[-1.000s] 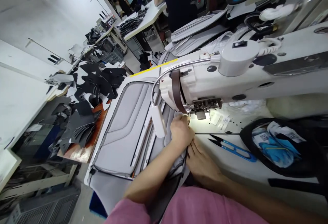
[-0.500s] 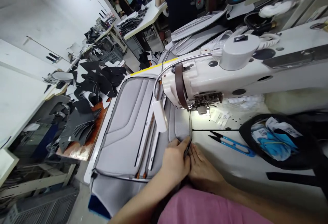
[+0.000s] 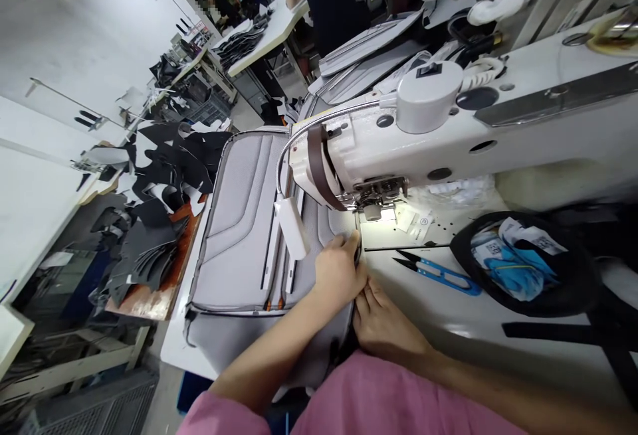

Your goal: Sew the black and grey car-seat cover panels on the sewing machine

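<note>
Head: L hand (image 3: 339, 272) now nearer sewing mach. (image 3: 426, 149), prob. pinching cover (image 3: 239, 256).

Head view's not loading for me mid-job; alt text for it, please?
A person's left hand and right hand work close together at the edge of a grey padded cover, just short of a white sewing machine's lit needle area. Blue-handled snips lie to the right, beside a black container.
</note>
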Demonstrator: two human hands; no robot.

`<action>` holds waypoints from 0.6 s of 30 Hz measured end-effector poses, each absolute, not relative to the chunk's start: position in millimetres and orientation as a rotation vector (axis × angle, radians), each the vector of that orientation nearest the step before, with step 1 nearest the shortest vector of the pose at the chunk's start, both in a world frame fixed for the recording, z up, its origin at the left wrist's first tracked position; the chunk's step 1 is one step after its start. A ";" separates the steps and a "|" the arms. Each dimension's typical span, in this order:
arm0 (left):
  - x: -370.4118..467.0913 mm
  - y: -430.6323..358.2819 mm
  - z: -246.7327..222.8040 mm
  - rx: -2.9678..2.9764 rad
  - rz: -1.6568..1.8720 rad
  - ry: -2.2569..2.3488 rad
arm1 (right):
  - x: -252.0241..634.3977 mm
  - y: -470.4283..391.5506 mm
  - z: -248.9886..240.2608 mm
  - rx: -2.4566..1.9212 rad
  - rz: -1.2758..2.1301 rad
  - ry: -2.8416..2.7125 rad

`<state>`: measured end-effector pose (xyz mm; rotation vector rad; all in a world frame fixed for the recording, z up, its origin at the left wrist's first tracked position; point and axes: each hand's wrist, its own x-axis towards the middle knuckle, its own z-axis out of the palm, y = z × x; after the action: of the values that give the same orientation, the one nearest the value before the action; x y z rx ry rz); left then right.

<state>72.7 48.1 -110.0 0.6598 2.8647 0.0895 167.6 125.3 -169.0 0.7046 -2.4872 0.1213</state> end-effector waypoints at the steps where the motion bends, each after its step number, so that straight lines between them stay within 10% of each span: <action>1: 69.5 50.6 -111.0 0.657 0.071 2.874 | 167.0 125.7 -168.8 0.703 0.107 -2.490; 18: 46.4 10.9 -119.7 1.228 0.328 2.780 | 155.7 133.4 -169.6 0.878 0.064 -2.556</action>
<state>46.4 10.9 -119.7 1.2277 2.7798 0.3284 155.7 133.4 -169.6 0.8779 -2.5562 0.0638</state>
